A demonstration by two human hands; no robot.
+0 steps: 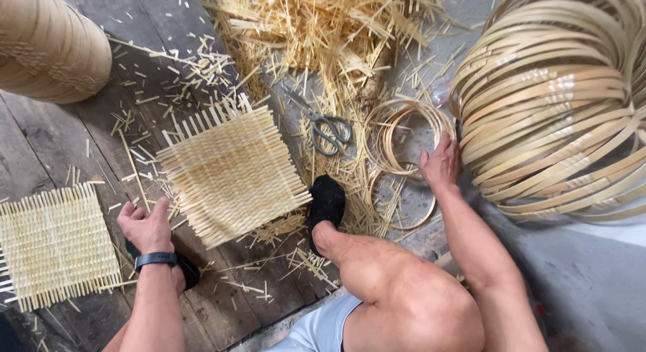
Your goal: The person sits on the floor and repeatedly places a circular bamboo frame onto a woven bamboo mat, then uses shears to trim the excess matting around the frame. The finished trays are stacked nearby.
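My left hand (145, 225), with a dark watch on the wrist, rests on the wooden floor at the near left corner of a square woven bamboo mat (232, 171); its fingers are curled and I cannot see anything in them. My right hand (441, 165) reaches out to a small stack of thin bamboo rings (393, 133) lying on the floor and grips their right edge. My bare knee and a foot in a black slipper (327, 200) sit between the mat and the rings.
A second woven mat (54, 244) lies at the left. Grey scissors (323, 126) lie among bamboo offcuts (316, 29). A big bundle of bamboo hoops (558, 103) fills the right. A woven basket (47, 46) stands at the top left.
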